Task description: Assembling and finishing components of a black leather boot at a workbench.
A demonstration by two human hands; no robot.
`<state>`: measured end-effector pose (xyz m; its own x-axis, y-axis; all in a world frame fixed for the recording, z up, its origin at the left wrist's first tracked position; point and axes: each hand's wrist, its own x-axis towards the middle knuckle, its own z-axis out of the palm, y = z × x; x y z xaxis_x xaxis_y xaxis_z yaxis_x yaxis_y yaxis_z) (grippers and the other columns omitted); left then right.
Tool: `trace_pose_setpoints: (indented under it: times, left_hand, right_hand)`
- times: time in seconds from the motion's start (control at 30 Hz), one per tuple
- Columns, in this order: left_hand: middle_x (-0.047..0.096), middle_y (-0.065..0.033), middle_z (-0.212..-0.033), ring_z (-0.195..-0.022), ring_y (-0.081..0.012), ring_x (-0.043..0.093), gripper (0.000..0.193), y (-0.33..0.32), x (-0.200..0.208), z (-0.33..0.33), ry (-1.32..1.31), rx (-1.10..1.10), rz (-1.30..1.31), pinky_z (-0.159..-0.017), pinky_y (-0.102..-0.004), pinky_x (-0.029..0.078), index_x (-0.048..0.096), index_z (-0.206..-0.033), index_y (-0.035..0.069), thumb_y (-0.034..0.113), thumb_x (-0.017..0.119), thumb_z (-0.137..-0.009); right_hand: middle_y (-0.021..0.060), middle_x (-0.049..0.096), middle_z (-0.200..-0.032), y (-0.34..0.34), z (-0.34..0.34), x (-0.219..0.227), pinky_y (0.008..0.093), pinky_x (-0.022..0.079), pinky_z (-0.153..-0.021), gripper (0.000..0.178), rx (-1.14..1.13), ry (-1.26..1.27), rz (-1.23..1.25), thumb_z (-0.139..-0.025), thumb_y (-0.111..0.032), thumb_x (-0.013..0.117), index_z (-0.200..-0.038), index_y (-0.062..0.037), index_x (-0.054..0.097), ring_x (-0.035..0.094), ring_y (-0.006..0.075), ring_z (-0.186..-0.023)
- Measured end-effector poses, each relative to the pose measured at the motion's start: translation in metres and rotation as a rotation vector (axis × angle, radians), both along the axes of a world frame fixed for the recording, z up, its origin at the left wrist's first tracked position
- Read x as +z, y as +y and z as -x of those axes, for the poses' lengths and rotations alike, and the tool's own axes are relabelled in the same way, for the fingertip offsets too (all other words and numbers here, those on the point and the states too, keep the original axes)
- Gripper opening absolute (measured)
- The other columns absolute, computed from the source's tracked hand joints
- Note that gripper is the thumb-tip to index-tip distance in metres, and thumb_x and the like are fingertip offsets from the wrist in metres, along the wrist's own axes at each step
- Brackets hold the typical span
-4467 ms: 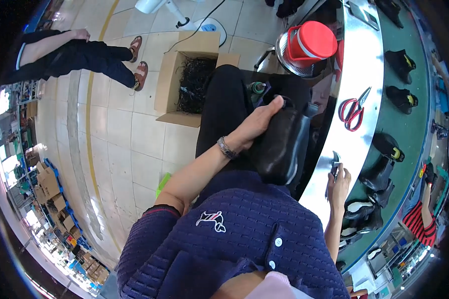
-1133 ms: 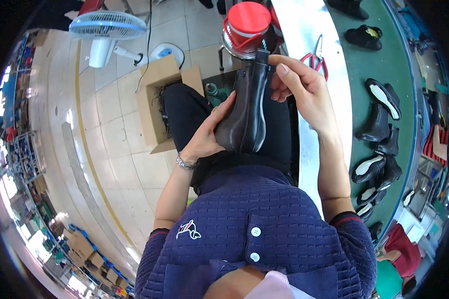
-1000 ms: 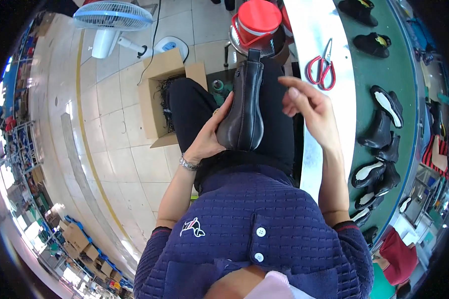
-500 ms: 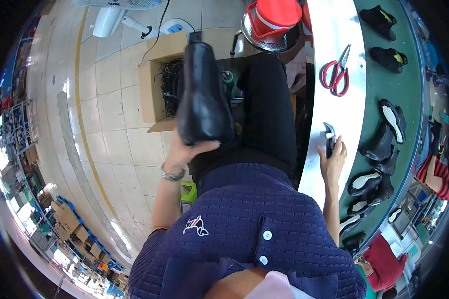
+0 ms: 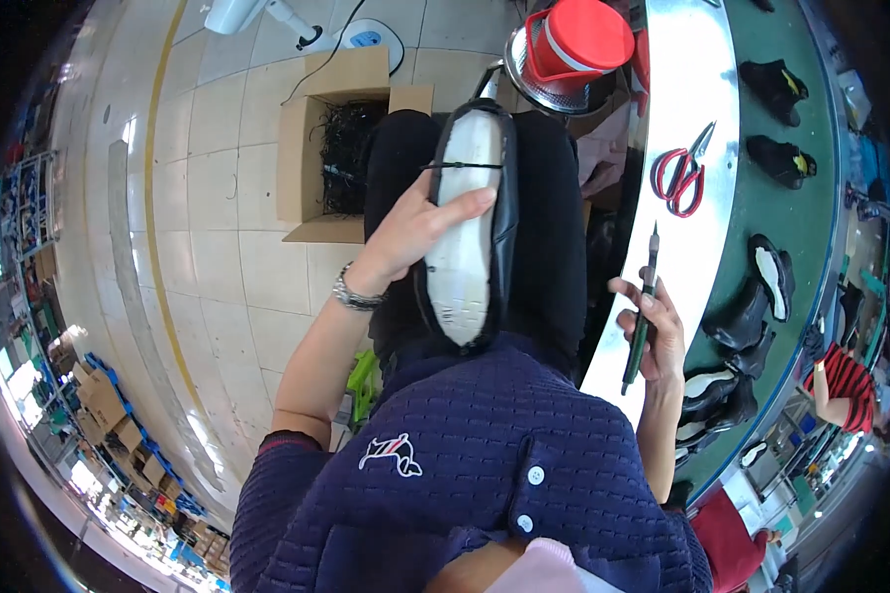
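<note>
A black boot (image 5: 465, 257) lies across my thighs with its whitish sole turned up, and a thin black strip crosses that sole near its far end. My left hand (image 5: 420, 225) grips it from the left side, thumb lying on the sole. Over the bench edge to the right, my right hand (image 5: 658, 326) holds a slim pen-shaped tool (image 5: 641, 341) with a dark handle and a pointed tip directed away from me. The tool is apart from the boot. Red-handled scissors (image 5: 679, 181) rest on the bench just beyond my right hand.
The pale bench (image 5: 613, 374) runs along my right. Beyond it, a green surface (image 5: 752, 212) carries several black shoes and boots. An open cardboard box (image 5: 302, 168) with black scraps stands on the floor ahead left. A red bucket (image 5: 583, 40) sits on a round metal stool at the far side.
The boot has been turned from upper showing to sole up and brought down onto my lap. My right hand has lifted the slim tool from the bench.
</note>
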<state>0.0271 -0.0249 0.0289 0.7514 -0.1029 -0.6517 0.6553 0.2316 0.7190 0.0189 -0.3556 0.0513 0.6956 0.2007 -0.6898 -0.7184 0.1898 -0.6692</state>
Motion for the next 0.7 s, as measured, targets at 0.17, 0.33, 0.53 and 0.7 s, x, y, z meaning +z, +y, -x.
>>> trace_pose_setpoints:
  times: [0.17, 0.33, 0.53, 0.7]
  left_hand:
    - [0.055, -0.0152, -0.127, -0.108, -0.0185, 0.058, 0.077, -0.005, -0.020, 0.006, -0.296, -0.066, -0.266, -0.092, -0.0309, 0.047, 0.032, -0.142, -0.003, 0.033, 0.072, -0.086]
    - [0.056, -0.0051, -0.118, -0.094, -0.0088, 0.056, 0.044, 0.022, -0.005, -0.012, -0.448, 0.065, -0.305, -0.083, -0.0247, 0.045, 0.051, -0.133, 0.001, 0.017, 0.059, -0.093]
    - [0.063, -0.0055, -0.105, -0.091, -0.0131, 0.061, 0.035, 0.019, 0.002, -0.038, -0.605, -0.022, -0.591, -0.080, -0.0272, 0.049, 0.060, -0.123, 0.003, 0.009, 0.063, -0.089]
    - [0.069, -0.0139, -0.101, -0.086, -0.0224, 0.068, 0.022, 0.018, -0.004, -0.033, -0.806, -0.010, -0.801, -0.078, -0.0270, 0.052, 0.067, -0.108, 0.001, 0.001, 0.062, -0.087]
  right_hand:
    - [0.0194, 0.068, -0.096, 0.076, -0.043, 0.049, 0.0156, 0.043, -0.044, 0.069, 0.490, -0.064, 0.106, -0.089, -0.010, 0.059, -0.148, -0.0031, 0.024, 0.065, 0.0143, -0.066]
    - [0.0238, 0.059, -0.123, 0.126, -0.058, 0.052, 0.0286, 0.054, -0.075, 0.072, 0.546, -0.055, -0.116, -0.093, -0.006, 0.052, -0.153, -0.0121, 0.013, 0.064, 0.0227, -0.103]
    - [0.0104, 0.060, -0.098, 0.146, -0.066, 0.048, 0.0290, 0.054, -0.073, 0.066, 0.490, 0.044, -0.048, -0.098, -0.008, 0.048, -0.154, -0.0138, 0.012, 0.061, 0.0161, -0.087]
    - [0.0054, 0.055, -0.074, 0.137, -0.066, 0.034, 0.0286, 0.050, -0.061, 0.064, 0.712, -0.296, 0.292, -0.099, -0.009, 0.049, -0.153, -0.0093, 0.014, 0.056, 0.0121, -0.062]
